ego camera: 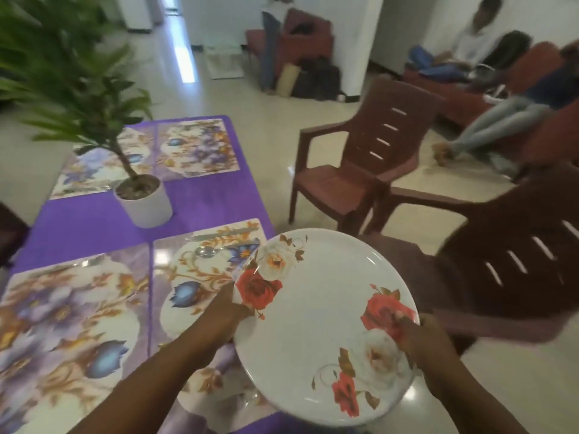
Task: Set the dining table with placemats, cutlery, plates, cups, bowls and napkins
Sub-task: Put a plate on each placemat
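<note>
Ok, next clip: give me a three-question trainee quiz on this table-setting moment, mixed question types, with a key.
1. True or false: the plate with red and white roses already lies flat on a placemat.
2. Multiple choice: how is the plate held? A) by the left hand alone; B) by both hands, the right hand at the opposite rim; C) by neither hand.
3. Fill in: the white plant pot stands on the ______ tablecloth.

Key
1. False: it is in the air, tilted, at the table's right edge, beside the near right placemat, where a spoon lies.
2. B: each grip is on the rim.
3. Purple.
</note>
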